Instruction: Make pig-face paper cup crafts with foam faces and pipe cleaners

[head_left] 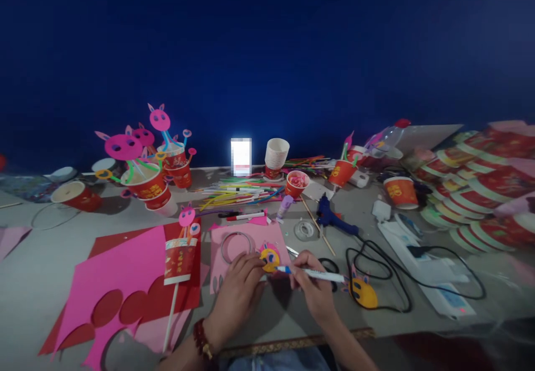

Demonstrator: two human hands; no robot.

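Lower centre: the left hand (241, 279) is resting half-curled, fingertips meeting the left edge of a yellow paper face (271, 259); cannot tell if it is pinching. The right hand (314, 292) is gripping a white marker (325, 275), fingers closed, blue end pointing left, toward the face. Blue glue gun (334, 219) is lying right of centre.

Red beaded bracelet (201, 338); denim (276, 361), perhaps

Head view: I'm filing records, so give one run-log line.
left hand: touching yellow cutout; right hand: holding marker; nearby: glue gun
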